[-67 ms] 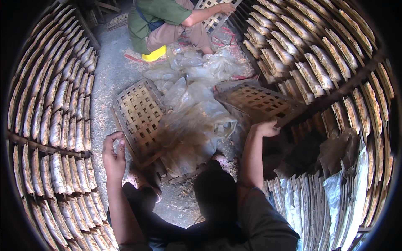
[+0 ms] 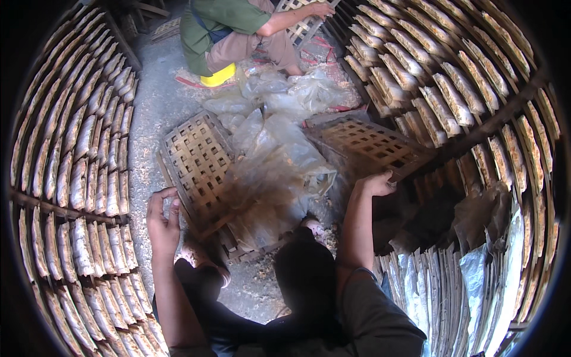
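My left hand [image 2: 162,223] is beside the outer edge of a woven bamboo tray [image 2: 195,172] that leans at the left. Its fingers are bent, with the thumb apart from them, and I see nothing between them. At the right, my right hand [image 2: 378,184] has its fingers curled at the near corner of a second woven bamboo tray [image 2: 372,143]. Part of that grip is hidden. Crumpled clear plastic sheets [image 2: 279,140] lie between the two trays and partly cover the left one.
Racks of filled trays [image 2: 98,160] rise at the left, and more racks [image 2: 452,101] stand at the right. A stack of boards and plastic [image 2: 440,291] is at the lower right. Ahead, a co-worker in green [image 2: 223,24] sits low, holding a lattice tray [image 2: 300,21].
The right tray has shifted very slightly to the right. Both my hands stay almost in place.
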`<control>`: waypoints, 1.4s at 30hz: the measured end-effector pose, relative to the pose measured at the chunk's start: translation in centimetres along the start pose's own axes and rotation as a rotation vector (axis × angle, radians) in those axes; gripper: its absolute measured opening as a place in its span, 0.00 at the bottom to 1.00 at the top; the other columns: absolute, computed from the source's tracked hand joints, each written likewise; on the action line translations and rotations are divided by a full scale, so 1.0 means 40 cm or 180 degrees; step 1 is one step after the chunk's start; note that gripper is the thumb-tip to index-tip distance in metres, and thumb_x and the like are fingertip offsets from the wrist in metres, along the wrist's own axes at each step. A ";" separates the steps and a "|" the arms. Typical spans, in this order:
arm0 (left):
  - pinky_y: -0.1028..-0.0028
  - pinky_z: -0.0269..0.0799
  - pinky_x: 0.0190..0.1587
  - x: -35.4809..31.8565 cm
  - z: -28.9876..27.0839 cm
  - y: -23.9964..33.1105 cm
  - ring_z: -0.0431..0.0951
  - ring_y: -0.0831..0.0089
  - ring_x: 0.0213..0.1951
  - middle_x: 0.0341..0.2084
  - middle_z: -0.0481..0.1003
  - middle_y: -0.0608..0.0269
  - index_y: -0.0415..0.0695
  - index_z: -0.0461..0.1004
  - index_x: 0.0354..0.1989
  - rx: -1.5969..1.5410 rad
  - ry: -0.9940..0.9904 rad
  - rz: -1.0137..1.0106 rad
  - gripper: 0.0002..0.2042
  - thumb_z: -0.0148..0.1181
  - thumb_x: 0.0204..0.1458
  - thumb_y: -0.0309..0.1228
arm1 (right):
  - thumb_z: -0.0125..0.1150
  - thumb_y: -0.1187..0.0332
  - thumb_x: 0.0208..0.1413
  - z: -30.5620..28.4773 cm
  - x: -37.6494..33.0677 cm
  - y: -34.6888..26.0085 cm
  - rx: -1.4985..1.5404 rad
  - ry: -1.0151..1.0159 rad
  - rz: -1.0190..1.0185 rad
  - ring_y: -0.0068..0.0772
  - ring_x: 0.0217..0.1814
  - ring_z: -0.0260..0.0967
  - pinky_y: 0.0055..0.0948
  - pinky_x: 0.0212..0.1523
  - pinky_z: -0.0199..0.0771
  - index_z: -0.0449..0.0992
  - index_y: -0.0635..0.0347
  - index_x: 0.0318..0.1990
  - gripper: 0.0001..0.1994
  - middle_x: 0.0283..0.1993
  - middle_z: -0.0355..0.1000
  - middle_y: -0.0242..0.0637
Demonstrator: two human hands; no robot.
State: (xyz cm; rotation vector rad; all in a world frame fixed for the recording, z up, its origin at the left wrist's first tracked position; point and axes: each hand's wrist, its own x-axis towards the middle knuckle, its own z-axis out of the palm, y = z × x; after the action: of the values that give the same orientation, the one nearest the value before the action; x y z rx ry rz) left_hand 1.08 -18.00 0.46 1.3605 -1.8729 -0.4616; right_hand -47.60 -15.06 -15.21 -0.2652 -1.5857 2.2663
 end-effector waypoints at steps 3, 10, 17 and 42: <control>0.64 0.69 0.51 -0.001 0.002 0.017 0.75 0.55 0.44 0.38 0.76 0.51 0.39 0.75 0.42 0.0348 -0.0286 0.0296 0.07 0.58 0.55 0.22 | 0.53 0.67 0.62 -0.049 -0.014 -0.017 -0.0284 -0.0066 0.1031 0.44 0.57 0.67 0.45 0.58 0.68 0.62 0.71 0.56 0.20 0.57 0.66 0.50; 0.61 0.69 0.47 0.010 0.022 0.039 0.74 0.51 0.42 0.36 0.74 0.50 0.39 0.75 0.41 0.0537 -0.0612 0.0703 0.06 0.58 0.55 0.22 | 0.48 0.66 0.65 -0.100 -0.032 -0.060 0.0648 -0.0613 0.1959 0.44 0.61 0.62 0.55 0.60 0.67 0.64 0.63 0.56 0.16 0.56 0.66 0.42; 0.60 0.69 0.49 0.002 0.007 0.047 0.74 0.51 0.44 0.38 0.75 0.52 0.39 0.75 0.40 0.0438 -0.0698 0.0489 0.07 0.59 0.52 0.20 | 0.43 0.64 0.67 -0.164 0.033 0.019 0.1381 -0.0820 0.2044 0.44 0.63 0.60 0.52 0.63 0.65 0.62 0.63 0.59 0.17 0.55 0.65 0.42; 0.58 0.71 0.47 0.005 0.065 0.026 0.75 0.50 0.43 0.38 0.75 0.52 0.41 0.76 0.41 0.0637 -0.1207 0.0510 0.09 0.59 0.51 0.20 | 0.64 0.66 0.57 -0.661 0.120 0.790 0.0473 -0.1868 0.1479 0.44 0.62 0.66 0.50 0.60 0.71 0.71 0.60 0.56 0.20 0.60 0.70 0.43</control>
State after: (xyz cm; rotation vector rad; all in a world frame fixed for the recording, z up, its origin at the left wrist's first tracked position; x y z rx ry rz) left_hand -1.56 -18.18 -0.44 1.3024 -2.3731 -0.4858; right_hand -48.47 0.10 -53.81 0.1003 -1.7410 3.0113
